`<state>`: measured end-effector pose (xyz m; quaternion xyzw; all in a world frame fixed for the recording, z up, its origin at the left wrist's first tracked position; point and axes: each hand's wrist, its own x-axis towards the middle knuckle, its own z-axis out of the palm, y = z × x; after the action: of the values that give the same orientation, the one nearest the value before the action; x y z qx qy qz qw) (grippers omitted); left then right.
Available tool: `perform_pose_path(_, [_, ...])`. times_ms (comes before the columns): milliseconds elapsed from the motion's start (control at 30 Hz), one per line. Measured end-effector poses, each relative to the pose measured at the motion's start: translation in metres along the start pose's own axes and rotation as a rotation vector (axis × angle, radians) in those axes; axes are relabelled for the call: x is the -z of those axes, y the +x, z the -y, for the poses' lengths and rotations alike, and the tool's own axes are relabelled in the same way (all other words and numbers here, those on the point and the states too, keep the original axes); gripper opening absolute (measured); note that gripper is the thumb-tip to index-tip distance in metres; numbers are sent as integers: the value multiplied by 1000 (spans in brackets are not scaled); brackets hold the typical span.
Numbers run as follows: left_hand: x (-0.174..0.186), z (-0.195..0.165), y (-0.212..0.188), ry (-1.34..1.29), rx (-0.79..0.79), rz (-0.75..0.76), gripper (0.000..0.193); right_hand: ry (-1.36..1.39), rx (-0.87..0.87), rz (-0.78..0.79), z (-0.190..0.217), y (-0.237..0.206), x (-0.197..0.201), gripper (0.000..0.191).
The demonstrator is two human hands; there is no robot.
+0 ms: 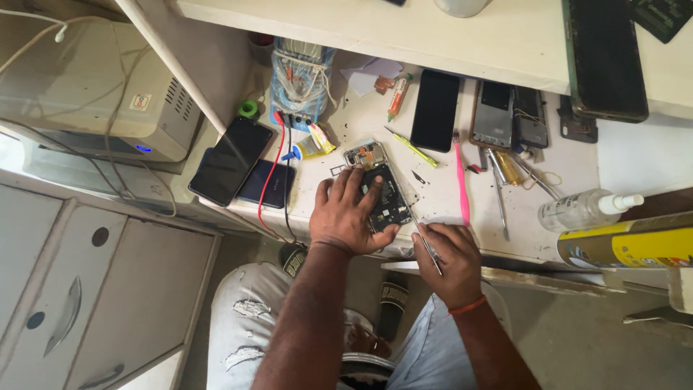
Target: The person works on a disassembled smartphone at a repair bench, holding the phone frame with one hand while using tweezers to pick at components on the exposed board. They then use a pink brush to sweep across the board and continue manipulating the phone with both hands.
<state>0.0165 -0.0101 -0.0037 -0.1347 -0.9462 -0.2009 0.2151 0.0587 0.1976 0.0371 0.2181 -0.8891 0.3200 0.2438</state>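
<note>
Nearest us, we note the right hand (pixel 449 254) closed around slim metal tweezers (pixel 424 242) whose tip points up and left toward the opened black smartphone with exposed internals (pixel 382 189), while the left hand (pixel 348 211) lies flat on that phone's left edge, fingers spread, pinning it to the white worktable (pixel 447 195). The phone sits just ahead of both hands with its long axis running away from us, tilted slightly leftward; the left hand touches it and the right is just beside its lower right corner. Farther off we record a pink toothbrush (pixel 460 177), an intact black phone (pixel 435 110) and a clear spray bottle (pixel 586 208).
</note>
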Motion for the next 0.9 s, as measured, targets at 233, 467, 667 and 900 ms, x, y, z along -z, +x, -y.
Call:
perform_pose_path(233, [-1, 1, 1, 19, 1, 19, 89, 27, 25, 5, -4, 8, -6, 21])
perform_pose_path(467, [-2, 1, 2, 16, 20, 63, 90, 18, 58, 16, -8, 6, -1, 20])
perform_pose_path(667, [-1, 0, 3, 25, 26, 71, 90, 32, 49, 5, -12, 16, -14, 21])
perform_pose_path(900, [-1, 2, 3, -7, 15, 53, 90, 2, 49, -15, -7, 10, -11, 19])
